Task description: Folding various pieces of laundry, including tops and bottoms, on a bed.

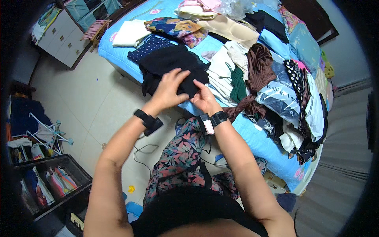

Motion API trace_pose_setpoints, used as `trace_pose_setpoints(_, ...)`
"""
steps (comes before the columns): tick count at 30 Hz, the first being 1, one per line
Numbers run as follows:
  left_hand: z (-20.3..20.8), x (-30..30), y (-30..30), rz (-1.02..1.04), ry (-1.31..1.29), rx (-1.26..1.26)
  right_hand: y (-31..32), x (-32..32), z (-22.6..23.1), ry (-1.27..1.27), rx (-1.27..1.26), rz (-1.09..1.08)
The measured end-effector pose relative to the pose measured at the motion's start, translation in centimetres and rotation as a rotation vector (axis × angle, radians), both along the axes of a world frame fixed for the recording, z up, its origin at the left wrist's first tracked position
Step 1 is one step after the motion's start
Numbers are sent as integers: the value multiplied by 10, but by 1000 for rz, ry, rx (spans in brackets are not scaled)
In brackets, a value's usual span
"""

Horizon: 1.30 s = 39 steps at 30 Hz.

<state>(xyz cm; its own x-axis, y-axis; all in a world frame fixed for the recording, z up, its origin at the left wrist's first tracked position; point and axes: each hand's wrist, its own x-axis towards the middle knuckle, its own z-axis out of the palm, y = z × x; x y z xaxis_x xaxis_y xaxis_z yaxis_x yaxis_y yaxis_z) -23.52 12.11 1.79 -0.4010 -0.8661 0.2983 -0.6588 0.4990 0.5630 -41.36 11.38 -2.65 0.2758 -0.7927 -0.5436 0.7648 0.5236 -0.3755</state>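
A black garment lies on the near edge of the bed, partly over a navy polka-dot garment. My left hand rests on its near part with the fingers spread. Close beside it, my right hand has its thumb on top of the same black cloth at the right corner and grips it; its fingertips are partly hidden. Beyond lie a folded white garment and a colourful patterned cloth. A dark green strappy garment is to the right of my hands.
A heap of clothes with a brown garment and a clear plastic package covers the bed's right side. Beige bra cups lie at the back. Hangers and a black-framed drawer are at left. A cable crosses the floor.
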Motion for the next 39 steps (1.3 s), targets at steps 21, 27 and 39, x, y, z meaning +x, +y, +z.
trace_pose_setpoints(21, 170, 51, -210, 403, 987, 550, 29, -46, 62, 334, -224, 25)
trace_pose_setpoints(27, 224, 64, -309, 434, 1047, 458, 22, -49, 56, 270, -194, 60)
trace_pose_setpoints(39, 260, 17, -212, 294, 923, 465, -29, -25, 52, 67, -283, 135)
